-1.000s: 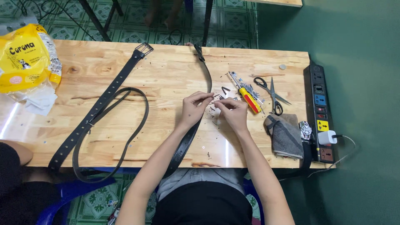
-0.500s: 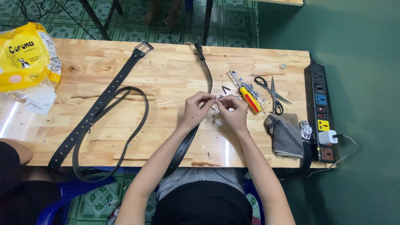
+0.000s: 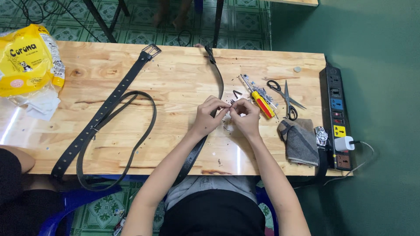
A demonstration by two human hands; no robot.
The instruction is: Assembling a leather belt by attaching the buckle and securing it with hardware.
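Observation:
My left hand [image 3: 209, 115] and my right hand [image 3: 246, 116] meet fingertip to fingertip over the middle of the wooden table [image 3: 175, 78]. Both pinch a small, partly hidden piece [image 3: 229, 106] between them; it looks like a little clear packet or metal part. A black belt [image 3: 217, 74] runs from the table's far edge down under my left hand and off the near edge. A red and yellow screwdriver [image 3: 261, 103] lies just right of my right hand.
A second black belt [image 3: 114, 102] with a metal buckle loops across the left half. Scissors [image 3: 286, 98], a grey cloth [image 3: 301, 140], a wristwatch [image 3: 321, 136] and a black power strip [image 3: 337, 118] sit at the right. A yellow bag [image 3: 27, 59] rests far left.
Both hands have lifted slightly and drawn the small piece up between the fingertips; they stay in the same spot. Nothing else on the table has moved.

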